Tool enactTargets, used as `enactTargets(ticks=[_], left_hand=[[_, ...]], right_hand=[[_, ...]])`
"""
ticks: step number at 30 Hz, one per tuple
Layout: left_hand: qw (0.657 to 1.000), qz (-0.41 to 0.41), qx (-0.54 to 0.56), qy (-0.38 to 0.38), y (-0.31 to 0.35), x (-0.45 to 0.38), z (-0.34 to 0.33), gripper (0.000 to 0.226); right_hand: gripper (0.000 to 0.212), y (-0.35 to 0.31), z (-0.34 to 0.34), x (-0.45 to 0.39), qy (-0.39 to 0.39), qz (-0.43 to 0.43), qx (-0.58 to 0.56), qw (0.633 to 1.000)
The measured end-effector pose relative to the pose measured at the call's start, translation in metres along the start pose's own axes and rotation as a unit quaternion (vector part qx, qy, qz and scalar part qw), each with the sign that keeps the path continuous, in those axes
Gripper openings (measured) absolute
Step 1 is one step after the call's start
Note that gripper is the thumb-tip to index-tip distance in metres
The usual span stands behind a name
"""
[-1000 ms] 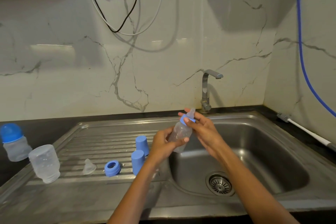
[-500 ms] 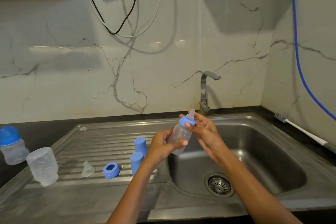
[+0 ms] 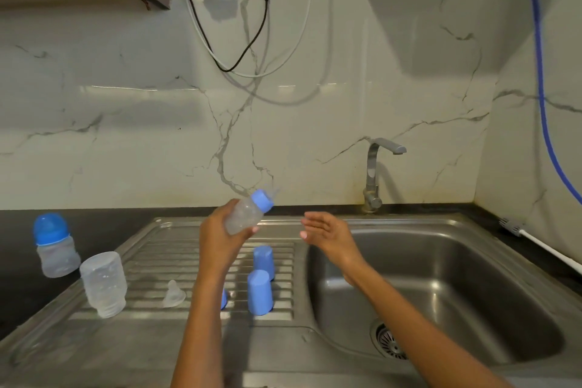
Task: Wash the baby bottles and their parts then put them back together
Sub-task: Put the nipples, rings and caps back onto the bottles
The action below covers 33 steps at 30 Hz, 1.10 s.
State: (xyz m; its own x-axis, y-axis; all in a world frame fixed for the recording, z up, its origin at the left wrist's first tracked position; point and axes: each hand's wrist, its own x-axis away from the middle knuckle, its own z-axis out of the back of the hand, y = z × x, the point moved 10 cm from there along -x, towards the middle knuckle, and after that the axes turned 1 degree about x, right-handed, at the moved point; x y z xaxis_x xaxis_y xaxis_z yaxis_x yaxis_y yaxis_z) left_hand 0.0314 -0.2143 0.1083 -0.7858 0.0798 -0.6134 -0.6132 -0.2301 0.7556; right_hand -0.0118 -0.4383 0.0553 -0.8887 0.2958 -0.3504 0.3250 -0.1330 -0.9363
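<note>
Left hand [image 3: 220, 231] grips the bottle [image 3: 244, 217], long axis tilted, blue collar [image 3: 263, 201] up-right. Right hand [image 3: 327, 231] spread, holding nothing, just beside it. Two blue caps [image 3: 259, 291] stand on the drainboard [image 3: 157, 261] directly below; the free right hand is probably nearer.

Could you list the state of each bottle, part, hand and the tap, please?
Held bottle: tilted, blue ring on, gripped by left hand.
Right hand: open, empty.
Capped bottle: upright, closed.
Clear bottle: inverted.
Loose teat: on drainboard.
Blue caps: mouth-down.
Tap: no water visible.
</note>
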Motion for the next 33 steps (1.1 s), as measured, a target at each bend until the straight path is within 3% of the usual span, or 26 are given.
enactTargets(ticks=[6,9,12,16,19,23,26,29,33], left_hand=[[0.974,-0.017,-0.227,0.002,-0.02,0.002,0.008,0.042],[0.957,0.002,-0.288,-0.017,-0.031,0.0,0.002,0.044],[0.951,0.027,-0.305,-0.032,-0.041,-0.002,0.001,0.049],[0.959,0.029,-0.283,-0.014,-0.042,-0.001,0.007,0.051],[0.962,0.031,-0.27,-0.025,-0.04,0.001,0.004,0.053],[0.965,0.01,-0.259,-0.044,-0.026,0.002,-0.009,0.051],[0.974,-0.002,-0.217,-0.06,-0.016,0.005,-0.024,0.054],[0.983,0.0,-0.17,-0.074,-0.008,0.009,-0.038,0.057],[0.989,-0.005,-0.125,-0.083,0.001,0.015,-0.047,0.053]], right_hand=[[0.042,0.024,-0.066,-0.024,-0.141,0.06,0.285,0.946],[0.041,0.032,-0.095,-0.029,-0.208,0.067,0.292,0.931],[0.033,0.036,-0.109,-0.033,-0.217,0.066,0.283,0.932],[0.03,0.036,-0.107,-0.033,-0.174,0.071,0.3,0.935],[0.031,0.028,-0.072,-0.032,-0.08,0.062,0.261,0.96],[0.028,0.017,0.007,-0.022,0.113,0.005,0.131,0.985],[0.025,0.01,0.053,-0.005,0.209,-0.001,-0.038,0.977],[0.025,-0.001,0.064,0.003,0.205,0.023,-0.133,0.969],[0.034,-0.02,0.044,-0.006,0.12,0.057,-0.066,0.989]])
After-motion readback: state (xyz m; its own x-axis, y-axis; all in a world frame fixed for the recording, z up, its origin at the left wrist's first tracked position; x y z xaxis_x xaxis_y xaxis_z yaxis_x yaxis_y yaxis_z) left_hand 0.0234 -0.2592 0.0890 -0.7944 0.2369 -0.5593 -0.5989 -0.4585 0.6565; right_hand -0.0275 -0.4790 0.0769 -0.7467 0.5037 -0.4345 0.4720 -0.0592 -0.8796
